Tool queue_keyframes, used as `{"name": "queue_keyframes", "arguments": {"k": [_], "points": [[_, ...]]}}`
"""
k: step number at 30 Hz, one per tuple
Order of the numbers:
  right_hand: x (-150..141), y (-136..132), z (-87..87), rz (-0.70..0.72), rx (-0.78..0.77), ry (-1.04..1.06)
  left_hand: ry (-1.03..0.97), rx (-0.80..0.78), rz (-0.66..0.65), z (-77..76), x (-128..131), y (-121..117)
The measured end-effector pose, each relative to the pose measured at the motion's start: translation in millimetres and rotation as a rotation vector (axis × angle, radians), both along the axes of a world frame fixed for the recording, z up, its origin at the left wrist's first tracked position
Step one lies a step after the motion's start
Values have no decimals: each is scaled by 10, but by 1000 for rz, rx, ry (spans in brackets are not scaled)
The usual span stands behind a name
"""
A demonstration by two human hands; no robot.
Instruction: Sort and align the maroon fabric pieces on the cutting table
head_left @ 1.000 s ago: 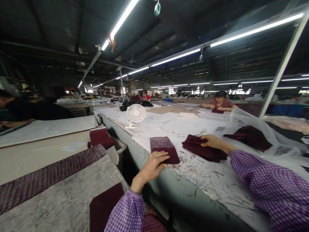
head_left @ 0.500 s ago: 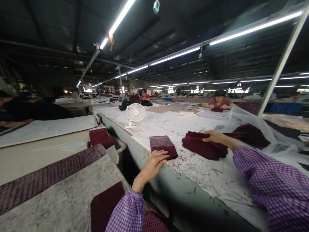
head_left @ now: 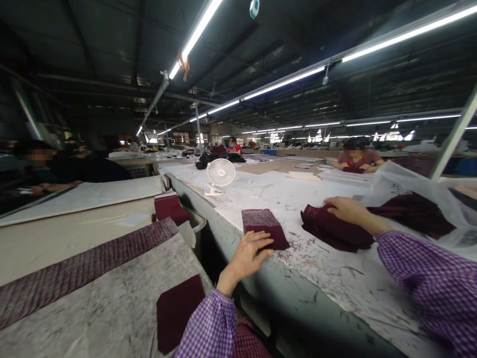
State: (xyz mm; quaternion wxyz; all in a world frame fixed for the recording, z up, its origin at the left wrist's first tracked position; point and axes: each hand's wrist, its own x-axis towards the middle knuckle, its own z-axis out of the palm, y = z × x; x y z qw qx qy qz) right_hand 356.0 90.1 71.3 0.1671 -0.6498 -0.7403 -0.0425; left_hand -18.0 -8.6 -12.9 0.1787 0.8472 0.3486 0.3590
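Observation:
My left hand (head_left: 249, 254) lies flat, fingers stretched out, on a folded maroon fabric piece (head_left: 274, 236) at the near edge of the white-covered table. The far half of that piece is speckled grey and purple. To its right, a loose pile of maroon fabric (head_left: 335, 231) rests on the table. My right hand (head_left: 346, 213) is closed on the pile's upper edge, thumb and fingers bent together at the cloth. A clear plastic bag (head_left: 406, 184) with more maroon fabric (head_left: 421, 214) inside lies just beyond my right wrist.
A white fan (head_left: 220, 172) stands on the table (head_left: 261, 189). On the lower left surface (head_left: 112, 278) lie a ribbed purple strip (head_left: 93, 268) and a dark maroon piece (head_left: 181, 313). A dark gap separates the two surfaces. Co-workers sit at left and across the table.
My right hand has shifted the maroon pile, whose folds lie differently now. My left hand stays on the folded piece. The view has turned slightly left.

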Motion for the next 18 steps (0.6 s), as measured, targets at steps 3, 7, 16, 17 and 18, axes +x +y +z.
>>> {"name": "queue_keyframes", "arguments": {"k": [3, 7, 16, 17, 18], "points": [[-506, -134, 56, 196, -41, 7, -65, -21, 73, 56, 50, -4], [-1219, -477, 75, 395, -85, 74, -229, -228, 305, 138, 117, 29], [-1690, -702, -155, 556, 47, 139, -262, -320, 423, 314, 218, -30], [-1683, -675, -180, 564, 105, 175, -263, -321, 439, 324, 231, -25], [-1677, -650, -196, 582, 173, 213, -266, -328, 451, 330, 241, -15]]}}
